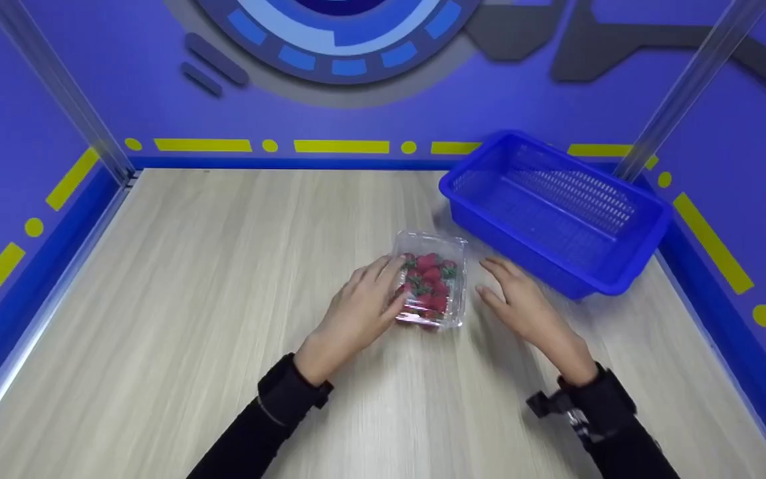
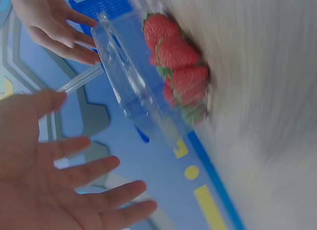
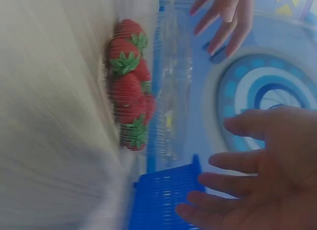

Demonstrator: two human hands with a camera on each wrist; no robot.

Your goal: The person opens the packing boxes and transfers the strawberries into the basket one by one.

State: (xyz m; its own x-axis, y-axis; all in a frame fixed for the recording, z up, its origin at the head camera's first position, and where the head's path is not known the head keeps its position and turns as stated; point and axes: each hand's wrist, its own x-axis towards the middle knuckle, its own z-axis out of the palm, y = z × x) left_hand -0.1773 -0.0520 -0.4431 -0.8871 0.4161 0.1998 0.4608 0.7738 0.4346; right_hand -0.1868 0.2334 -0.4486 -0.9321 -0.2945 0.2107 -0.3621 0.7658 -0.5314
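Observation:
A clear plastic box of strawberries point(image 1: 431, 283) stands on the table, its red fruit with green leaves showing through the walls. My left hand point(image 1: 364, 303) is at the box's left side, fingers spread; in the left wrist view the fingers point(image 2: 106, 173) are apart from the plastic. To the right of the box is my right hand point(image 1: 522, 306), with a gap between it and the box. Its fingers point(image 3: 225, 183) are stretched out and hold nothing in the right wrist view.
A blue plastic basket point(image 1: 556, 263) with slotted walls stands at the back right, just beyond my right hand. Blue panels point(image 1: 356, 123) with yellow marks wall in the wood-grain table point(image 1: 223, 266) at the back and both sides.

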